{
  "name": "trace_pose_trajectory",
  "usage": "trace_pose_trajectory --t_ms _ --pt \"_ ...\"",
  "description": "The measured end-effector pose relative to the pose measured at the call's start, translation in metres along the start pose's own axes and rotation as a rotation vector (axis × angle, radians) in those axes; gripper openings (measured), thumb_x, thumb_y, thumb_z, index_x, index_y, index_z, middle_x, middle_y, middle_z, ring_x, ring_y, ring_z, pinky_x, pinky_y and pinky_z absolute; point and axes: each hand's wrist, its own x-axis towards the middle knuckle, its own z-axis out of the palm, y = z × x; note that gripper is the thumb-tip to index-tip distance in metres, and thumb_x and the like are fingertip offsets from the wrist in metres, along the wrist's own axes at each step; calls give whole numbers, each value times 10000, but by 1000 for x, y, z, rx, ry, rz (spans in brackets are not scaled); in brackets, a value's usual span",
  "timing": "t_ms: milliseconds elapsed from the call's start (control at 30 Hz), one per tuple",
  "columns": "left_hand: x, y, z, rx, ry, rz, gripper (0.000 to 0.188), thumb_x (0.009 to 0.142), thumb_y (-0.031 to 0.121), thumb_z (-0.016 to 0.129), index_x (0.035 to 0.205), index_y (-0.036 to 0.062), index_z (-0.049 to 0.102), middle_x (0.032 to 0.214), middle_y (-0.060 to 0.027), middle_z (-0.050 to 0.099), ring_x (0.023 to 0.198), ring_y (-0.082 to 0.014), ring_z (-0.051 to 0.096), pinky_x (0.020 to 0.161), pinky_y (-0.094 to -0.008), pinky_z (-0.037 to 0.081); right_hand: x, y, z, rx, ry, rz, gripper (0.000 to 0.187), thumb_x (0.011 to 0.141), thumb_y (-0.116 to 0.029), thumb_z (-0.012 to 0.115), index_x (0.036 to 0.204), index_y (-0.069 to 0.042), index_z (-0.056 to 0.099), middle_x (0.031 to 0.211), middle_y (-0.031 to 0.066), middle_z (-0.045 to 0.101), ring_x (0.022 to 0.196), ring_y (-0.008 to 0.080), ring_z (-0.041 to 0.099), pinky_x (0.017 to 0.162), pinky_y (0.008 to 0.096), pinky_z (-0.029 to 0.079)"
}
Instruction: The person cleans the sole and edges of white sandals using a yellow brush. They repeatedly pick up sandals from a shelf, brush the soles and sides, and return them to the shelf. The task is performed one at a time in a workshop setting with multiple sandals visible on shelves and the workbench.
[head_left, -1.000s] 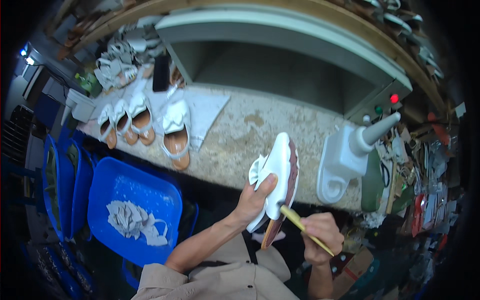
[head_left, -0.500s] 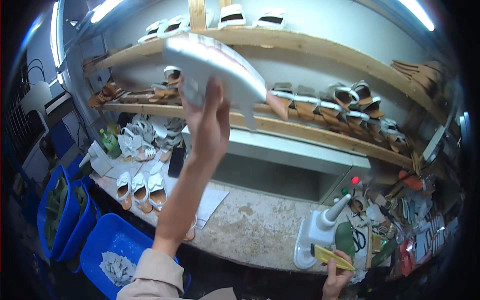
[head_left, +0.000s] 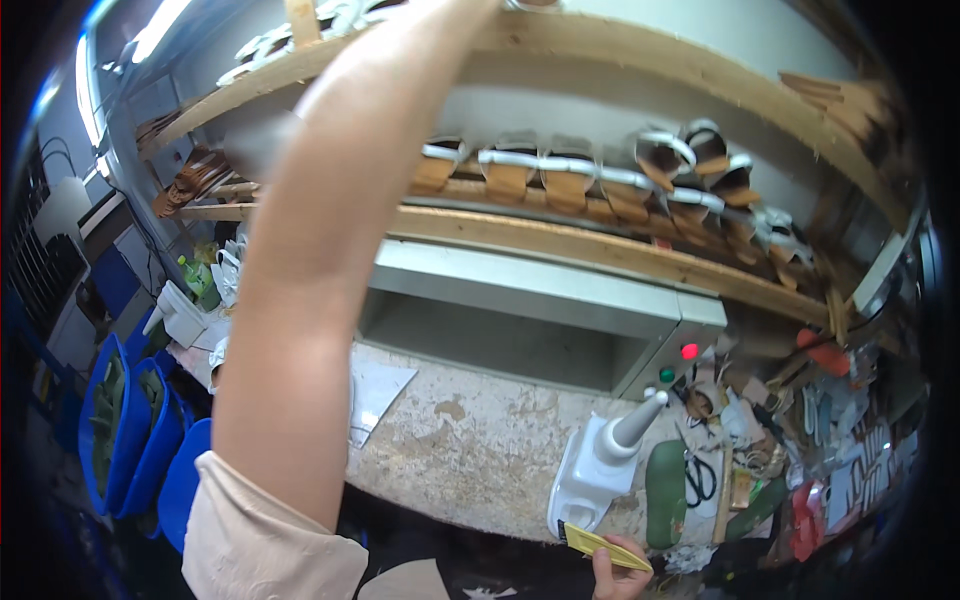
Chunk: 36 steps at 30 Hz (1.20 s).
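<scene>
The left arm [head_left: 330, 250] reaches up to the top wooden shelf [head_left: 700, 80], its hand out of view above the frame, so whether its fingers grip anything cannot be told. The right hand [head_left: 620, 578], low by the workbench [head_left: 480, 450], pinches a yellow brush [head_left: 605, 545]. Placing something up there well likely means setting it fully onto the board while keeping the brush away from the white nozzle stand [head_left: 600, 465].

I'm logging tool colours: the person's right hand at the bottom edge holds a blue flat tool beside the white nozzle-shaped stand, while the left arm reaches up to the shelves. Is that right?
Not quite: the flat tool in the right hand is yellow, not blue, as the head view shows. It is beside the white nozzle-shaped stand, and the left arm does reach up to the shelves.
</scene>
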Motion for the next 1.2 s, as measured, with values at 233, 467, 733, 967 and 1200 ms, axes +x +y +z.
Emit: trace_pose_trajectory --t_ms 233,467,733,967,1200 --pt "8 -16 11 209 -126 34 382 865 213 706 1143 51 500 1011 -147 596 898 -264 615 749 -344 511 -7 29 -15 29 35 102 182 892 -77 708 1025 45 684 917 110 696 792 162 624 729 310 505" --pt "26 -31 10 333 -146 87 346 860 260 705 1108 48 591 1001 -169 627 932 -320 631 793 -382 513 3 23 -13 41 36 128 175 901 -56 687 1034 58 673 936 111 693 804 162 625 736 310 507" --pt "-104 58 47 463 -29 917 214 859 241 696 975 62 684 930 -163 646 873 -282 633 764 -349 515 -5 15 -20 62 129 168 188 894 -46 694 1053 54 675 966 107 689 861 169 624 791 308 501" --pt "-183 -8 162 673 -507 570 346 824 380 712 985 76 674 1178 -162 560 1048 -335 581 913 -393 508 -30 -14 -12 62 92 191 354 1014 -266 523 965 52 670 940 139 689 872 224 631 824 368 481" --pt "-218 15 132 435 -91 724 305 786 222 704 1059 90 676 860 -49 635 748 -221 613 649 -366 470 -42 3 -37 262 236 108 248 993 -177 545 1090 43 604 940 99 632 766 132 568 676 270 455"
